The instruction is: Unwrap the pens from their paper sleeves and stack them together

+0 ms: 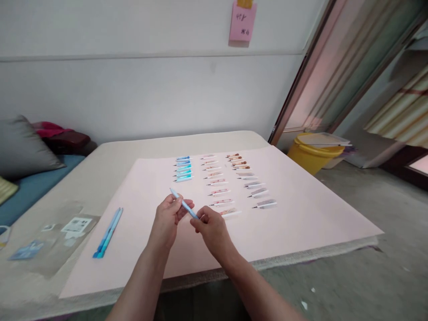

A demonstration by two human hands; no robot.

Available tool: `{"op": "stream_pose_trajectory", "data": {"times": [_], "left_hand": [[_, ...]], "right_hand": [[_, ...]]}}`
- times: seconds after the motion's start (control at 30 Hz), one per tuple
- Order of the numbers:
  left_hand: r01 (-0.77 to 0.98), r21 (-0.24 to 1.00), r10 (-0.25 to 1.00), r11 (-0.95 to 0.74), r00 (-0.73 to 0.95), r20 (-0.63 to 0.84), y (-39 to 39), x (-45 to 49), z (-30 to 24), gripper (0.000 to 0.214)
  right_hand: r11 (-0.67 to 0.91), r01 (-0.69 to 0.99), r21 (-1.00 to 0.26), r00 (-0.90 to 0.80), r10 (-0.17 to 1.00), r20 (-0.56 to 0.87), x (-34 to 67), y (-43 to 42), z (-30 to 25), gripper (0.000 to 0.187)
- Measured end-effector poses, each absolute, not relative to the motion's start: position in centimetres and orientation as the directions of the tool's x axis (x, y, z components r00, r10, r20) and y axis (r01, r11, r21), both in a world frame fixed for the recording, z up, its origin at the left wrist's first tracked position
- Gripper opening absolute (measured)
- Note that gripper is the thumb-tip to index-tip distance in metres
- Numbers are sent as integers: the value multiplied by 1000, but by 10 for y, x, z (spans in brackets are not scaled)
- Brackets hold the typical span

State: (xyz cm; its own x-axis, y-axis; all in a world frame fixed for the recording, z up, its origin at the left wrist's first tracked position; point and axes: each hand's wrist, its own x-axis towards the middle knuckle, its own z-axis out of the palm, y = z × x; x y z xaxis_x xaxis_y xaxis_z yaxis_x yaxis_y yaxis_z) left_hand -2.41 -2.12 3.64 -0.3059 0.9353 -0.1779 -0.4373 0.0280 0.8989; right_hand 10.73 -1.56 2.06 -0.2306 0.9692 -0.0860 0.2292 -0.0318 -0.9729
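Between my two hands is a light blue pen (187, 207), tilted with its upper end toward the far left. My left hand (172, 213) is closed around its upper part, and my right hand (210, 223) pinches the lower end. Beyond them, short blue pen pieces (183, 171) with dark tips lie in a column on the pink sheet. Similar pink-patterned pieces (219, 192) form a middle column, the nearest partly behind my right hand. In the right column are brown-ended pieces (240, 163) and greyish ones (258, 192). Two long blue pens (109, 232) lie at the left.
A pink sheet (287, 232) covers much of the padded table. Clear plastic bags (56, 238) with labels lie on the left. Past the right edge stands a yellow bucket (312, 154) with a lid. A grey cushion (28, 149) rests at far left; a pink note (242, 22) hangs on the wall.
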Motion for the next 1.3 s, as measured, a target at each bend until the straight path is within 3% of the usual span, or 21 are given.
{"op": "stream_pose_trajectory", "data": {"times": [0.27,0.47,0.6,0.73,0.93,1.13,1.3], "left_hand": [[-393,919,907,-5,-390,-162,-21,-24,32,23],[-402,915,887,-32,-434,-160,-20,-24,29,30],[-414,910,907,-6,-385,-169,-21,-22,32,26],[-368,929,876,-20,-454,-161,-20,-23,30,22],[-449,893,903,0,-383,-193,-20,-26,30,32],[-352,936,857,-34,-491,-153,-17,-25,26,25],[-423,905,885,-43,-437,-162,-16,-26,26,37]], "right_hand": [[78,347,-935,-219,976,0,103,-19,18,15],[5,309,-951,-259,963,-79,102,-21,15,17],[36,313,-949,-257,965,-48,104,-19,15,17],[48,315,-948,-265,964,-39,104,-20,13,16],[35,318,-947,-274,960,-56,105,-19,11,18],[66,327,-943,-276,961,-28,104,-21,12,17],[5,291,-957,-317,944,-92,103,-18,8,17]]}}
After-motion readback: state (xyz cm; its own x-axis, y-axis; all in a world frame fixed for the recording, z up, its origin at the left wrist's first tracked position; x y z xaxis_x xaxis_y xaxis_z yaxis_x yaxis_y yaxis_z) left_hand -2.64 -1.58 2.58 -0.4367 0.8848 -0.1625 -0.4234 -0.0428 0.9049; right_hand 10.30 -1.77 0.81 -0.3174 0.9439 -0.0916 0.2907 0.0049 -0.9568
